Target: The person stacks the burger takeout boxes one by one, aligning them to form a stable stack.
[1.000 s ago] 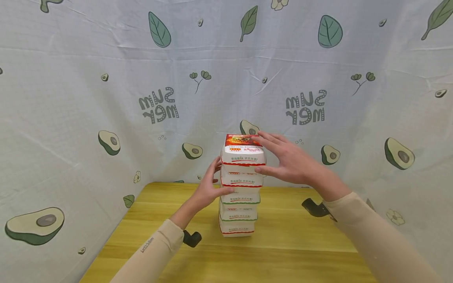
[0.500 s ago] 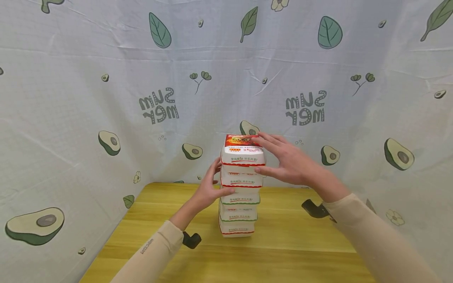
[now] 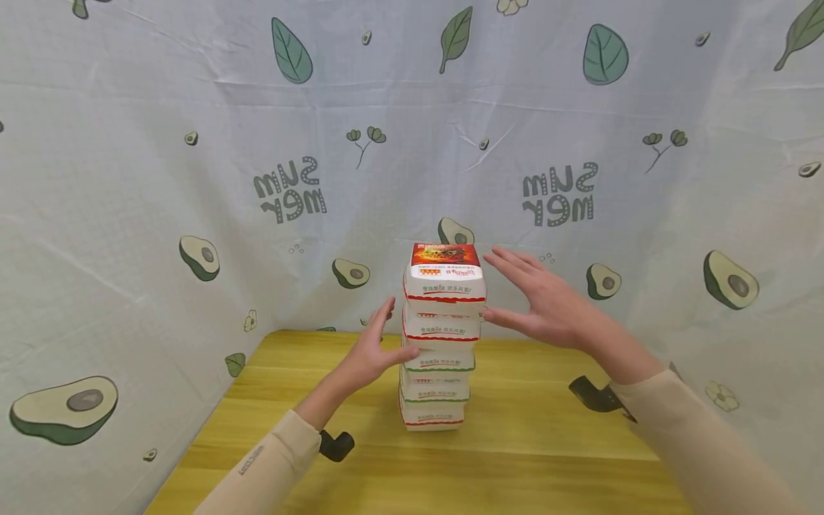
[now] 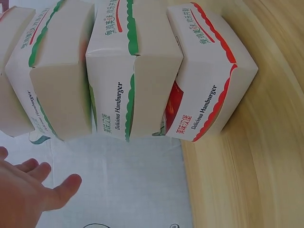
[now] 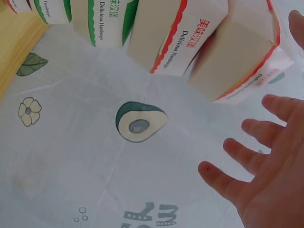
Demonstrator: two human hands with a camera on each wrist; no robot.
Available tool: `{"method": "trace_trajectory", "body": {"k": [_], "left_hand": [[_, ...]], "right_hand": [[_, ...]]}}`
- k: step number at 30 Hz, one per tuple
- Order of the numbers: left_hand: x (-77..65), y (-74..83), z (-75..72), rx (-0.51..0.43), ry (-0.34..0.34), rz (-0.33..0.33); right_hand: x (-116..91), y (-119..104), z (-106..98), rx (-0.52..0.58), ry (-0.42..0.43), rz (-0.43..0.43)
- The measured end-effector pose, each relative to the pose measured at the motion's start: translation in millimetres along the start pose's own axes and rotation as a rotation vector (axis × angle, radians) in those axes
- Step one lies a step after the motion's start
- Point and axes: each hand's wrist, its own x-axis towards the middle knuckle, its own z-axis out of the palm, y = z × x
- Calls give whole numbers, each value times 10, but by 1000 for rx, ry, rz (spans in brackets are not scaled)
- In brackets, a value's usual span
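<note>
A tall stack of white hamburger boxes (image 3: 440,393) stands on the table, some edged in red and some in green. The top hamburger box (image 3: 445,280) has a red lid with a burger picture and sits a little off to the right of those below. On the left side is my left hand (image 3: 365,360), fingers extended and thumb in front of the stack; its wrist view shows a gap to the boxes. My right hand (image 3: 555,306) is spread beside the upper boxes on the right, and its wrist view shows the fingers (image 5: 251,156) apart from them. Neither hand holds anything.
The yellow wooden table (image 3: 528,472) extends in front of and beside the stack. Behind it hangs a pale curtain (image 3: 412,179) printed with avocados and leaves. Black wrist-camera mounts (image 3: 595,395) stick out below both forearms.
Both hands have drawn outward from the stack, the right hand to the right and the left hand slightly left. The right fingers have left the top box. The stack stands as before.
</note>
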Motion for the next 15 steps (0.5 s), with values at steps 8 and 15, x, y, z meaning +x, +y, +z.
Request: {"method": "trace_trajectory", "body": {"k": [8,15], "left_hand": [[-166,22,-54,103,-19,-112],[-343,11,-104,250,-53,-144]], "right_hand": [[-157,119,59,4,-27,15],[-315,230,170,-20,-60,30]]}}
